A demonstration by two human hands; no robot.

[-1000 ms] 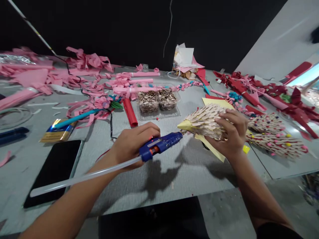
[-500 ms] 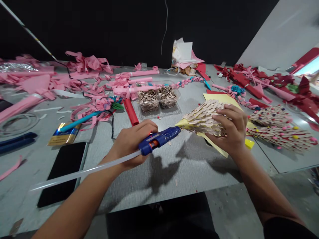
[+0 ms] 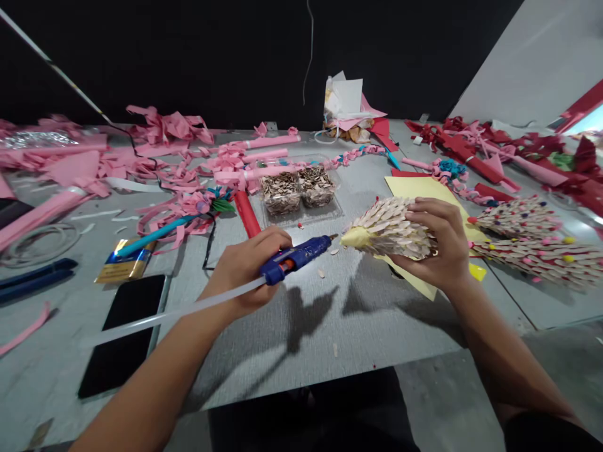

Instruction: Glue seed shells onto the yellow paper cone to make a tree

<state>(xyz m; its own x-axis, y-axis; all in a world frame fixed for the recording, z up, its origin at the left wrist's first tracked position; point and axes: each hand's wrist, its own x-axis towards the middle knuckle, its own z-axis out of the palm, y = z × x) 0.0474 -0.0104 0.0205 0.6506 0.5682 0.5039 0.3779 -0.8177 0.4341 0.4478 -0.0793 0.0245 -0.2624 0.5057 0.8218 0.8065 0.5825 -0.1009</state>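
Observation:
My left hand (image 3: pixel 252 267) is closed round a blue glue gun (image 3: pixel 296 257), a long whitish glue stick (image 3: pixel 179 314) trailing from its back end. The nozzle points right, a small gap from the yellow tip of a cone-shaped craft piece (image 3: pixel 393 229) covered in overlapping pale seed-like flakes. That piece is gripped by my right hand (image 3: pixel 436 242), fingers over its top and thumb beneath. Under it lies a yellow paper sheet (image 3: pixel 424 188). A clear plastic box (image 3: pixel 301 194) with brown flakes in two compartments stands behind the gun.
Two finished-looking flaked cones with coloured dots (image 3: pixel 537 257) lie at the right. A phone (image 3: pixel 125 336), blue-handled pliers (image 3: pixel 38 279) and a gold-blue packet (image 3: pixel 123 260) sit at the left. Pink paper scraps (image 3: pixel 169 125) and red paper (image 3: pixel 452 147) spread along the back.
The glue gun's nozzle has drawn back slightly left from the craft piece. My right hand has turned the piece, so more of its yellow tip faces me.

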